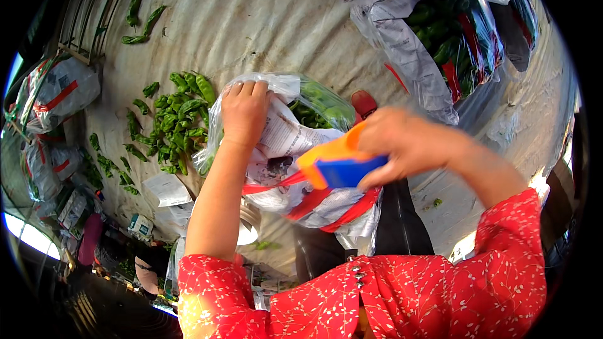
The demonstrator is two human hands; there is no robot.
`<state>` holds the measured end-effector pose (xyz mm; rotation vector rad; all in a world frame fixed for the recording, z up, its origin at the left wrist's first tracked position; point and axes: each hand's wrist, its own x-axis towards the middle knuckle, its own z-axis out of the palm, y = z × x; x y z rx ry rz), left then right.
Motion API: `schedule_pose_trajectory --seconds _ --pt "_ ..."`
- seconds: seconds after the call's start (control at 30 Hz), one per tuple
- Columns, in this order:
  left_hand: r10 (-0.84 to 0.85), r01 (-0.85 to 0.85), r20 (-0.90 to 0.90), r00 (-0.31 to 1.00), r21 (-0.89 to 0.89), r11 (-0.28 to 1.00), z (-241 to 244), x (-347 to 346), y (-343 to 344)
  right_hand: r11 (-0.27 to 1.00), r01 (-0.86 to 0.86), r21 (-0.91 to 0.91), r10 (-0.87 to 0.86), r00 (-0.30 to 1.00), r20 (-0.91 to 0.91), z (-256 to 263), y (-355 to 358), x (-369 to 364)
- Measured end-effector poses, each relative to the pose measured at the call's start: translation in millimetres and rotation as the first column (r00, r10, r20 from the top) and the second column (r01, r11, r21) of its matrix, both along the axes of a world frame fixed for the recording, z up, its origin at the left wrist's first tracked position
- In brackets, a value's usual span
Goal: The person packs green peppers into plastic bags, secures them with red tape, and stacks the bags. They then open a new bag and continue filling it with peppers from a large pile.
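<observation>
In front of me stands a clear plastic bag (325, 99) of green peppers, lined with printed newspaper (282, 136). Strips of red tape (339, 212) run across its near side. My left hand (245, 110) is closed on the bag's far-left edge, bunching plastic and paper. In my right hand (400, 146), slightly blurred, is an orange and blue tape dispenser (339, 165). A length of red tape stretches from the dispenser leftward over the newspaper. The dispenser covers part of the bag's right side.
A heap of loose green peppers (176, 122) lies on the pale ground sheet (226, 19) to the left. Beyond, at right, is another taped bag of peppers (438, 37). Wrapped bags (66, 94) stand at far left. Paper sheets (167, 190) lie beside my left forearm. Another person's arm (147, 275) shows lower left.
</observation>
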<state>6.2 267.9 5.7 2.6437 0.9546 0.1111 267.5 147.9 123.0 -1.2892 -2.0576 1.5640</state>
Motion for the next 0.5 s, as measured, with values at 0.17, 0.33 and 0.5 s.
schedule_pose_trajectory --seconds 0.17,0.33,0.5 --pt "-0.045 0.054 0.167 0.985 -0.051 0.997 66 18 -16 0.944 0.23 -0.238 -0.157 0.944 0.291 15 46 134" --pt "0.052 -0.049 -0.073 0.996 0.043 0.998 71 20 -4 0.957 0.13 -0.26 -0.051 0.955 0.291 40 66 131" --pt "-0.057 0.023 -0.339 0.939 -0.103 0.994 73 23 32 0.993 0.016 -0.113 0.007 0.98 0.2 57 77 120"
